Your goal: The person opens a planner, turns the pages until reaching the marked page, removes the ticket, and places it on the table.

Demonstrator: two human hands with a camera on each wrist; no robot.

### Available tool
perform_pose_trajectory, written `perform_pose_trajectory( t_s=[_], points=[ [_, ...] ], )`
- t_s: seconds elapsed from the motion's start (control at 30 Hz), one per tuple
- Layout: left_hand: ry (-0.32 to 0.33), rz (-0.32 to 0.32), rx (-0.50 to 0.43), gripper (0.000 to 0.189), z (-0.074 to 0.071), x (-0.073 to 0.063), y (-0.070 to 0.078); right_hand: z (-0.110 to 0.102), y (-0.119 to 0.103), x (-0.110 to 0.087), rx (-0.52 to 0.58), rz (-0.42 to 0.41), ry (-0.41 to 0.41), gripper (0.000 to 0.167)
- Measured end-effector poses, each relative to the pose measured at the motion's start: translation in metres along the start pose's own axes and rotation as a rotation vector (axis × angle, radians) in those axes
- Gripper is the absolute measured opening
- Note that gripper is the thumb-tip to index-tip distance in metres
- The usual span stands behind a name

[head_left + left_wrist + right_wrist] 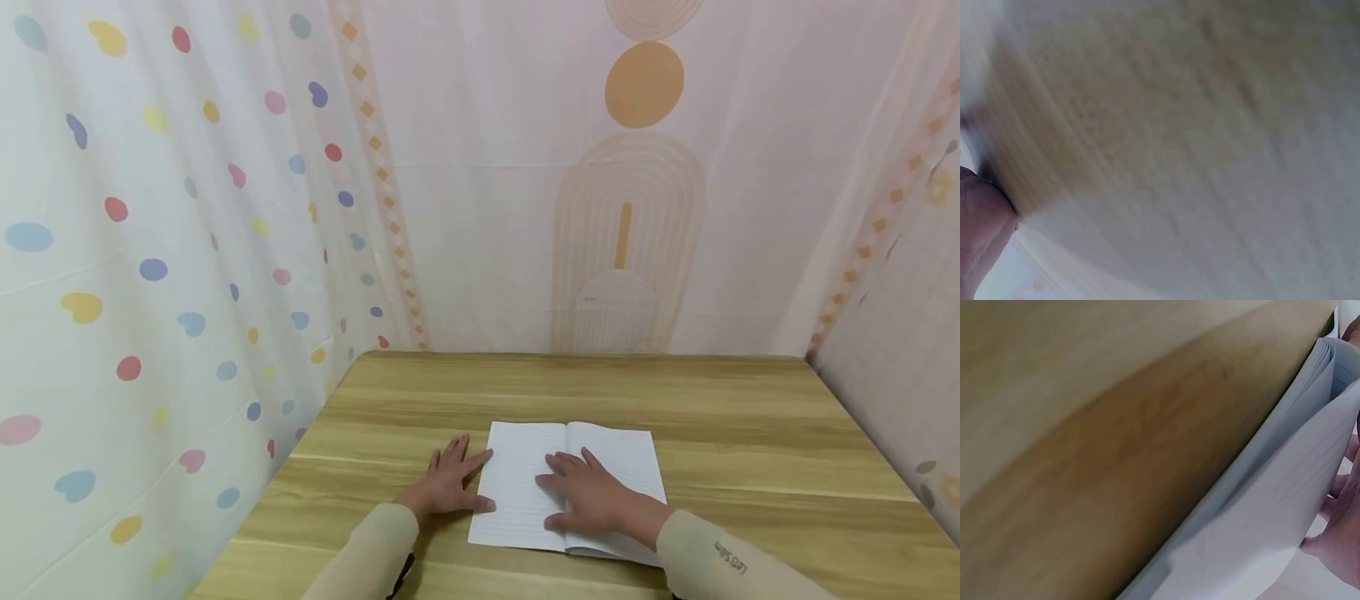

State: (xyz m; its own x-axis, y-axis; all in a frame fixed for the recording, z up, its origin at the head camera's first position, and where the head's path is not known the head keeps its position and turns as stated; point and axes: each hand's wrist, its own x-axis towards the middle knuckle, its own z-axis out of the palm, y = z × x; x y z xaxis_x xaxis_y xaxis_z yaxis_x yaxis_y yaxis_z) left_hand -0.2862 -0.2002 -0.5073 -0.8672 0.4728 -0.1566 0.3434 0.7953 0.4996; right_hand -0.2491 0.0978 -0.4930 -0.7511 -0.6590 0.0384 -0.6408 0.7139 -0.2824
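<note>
An open notebook (pixel 519 467) with lined white pages lies on the wooden table in the head view. My left hand (pixel 452 482) is at its left edge, fingers spread, the thumb and index fingertips reaching the page's margin. Across the centre fold and the right page rests my right hand (pixel 588 496), its fingers extended towards the left page. The right wrist view shows the notebook's loose lower page edges (pixel 1260 506) slightly lifted, with part of the right hand (pixel 1341 534) beyond them. Only a bit of the left hand (pixel 984 228) appears in the left wrist view.
The wooden table (pixel 750 467) extends on both sides of the notebook and behind it. A dotted curtain (pixel 187 250) hangs along the left, and a patterned curtain (pixel 480 208) hangs behind the table's far edge.
</note>
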Motion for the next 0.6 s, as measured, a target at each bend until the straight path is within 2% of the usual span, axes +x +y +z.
perform_pose_trajectory(
  t_s=[0.27,0.37,0.6],
  points=[
    [-0.008,-0.001,0.006,0.092,-0.001,0.001,-0.001,-0.005,0.024,-0.018,0.069,0.031,0.1,0.069],
    [-0.013,-0.001,0.015,0.092,-0.001,0.001,0.0,-0.007,0.036,-0.028,0.084,0.084,0.129,0.069],
    [-0.015,-0.008,0.011,0.092,-0.001,0.0,0.003,-0.011,0.077,-0.048,-0.02,0.235,0.177,0.069]
  ],
)
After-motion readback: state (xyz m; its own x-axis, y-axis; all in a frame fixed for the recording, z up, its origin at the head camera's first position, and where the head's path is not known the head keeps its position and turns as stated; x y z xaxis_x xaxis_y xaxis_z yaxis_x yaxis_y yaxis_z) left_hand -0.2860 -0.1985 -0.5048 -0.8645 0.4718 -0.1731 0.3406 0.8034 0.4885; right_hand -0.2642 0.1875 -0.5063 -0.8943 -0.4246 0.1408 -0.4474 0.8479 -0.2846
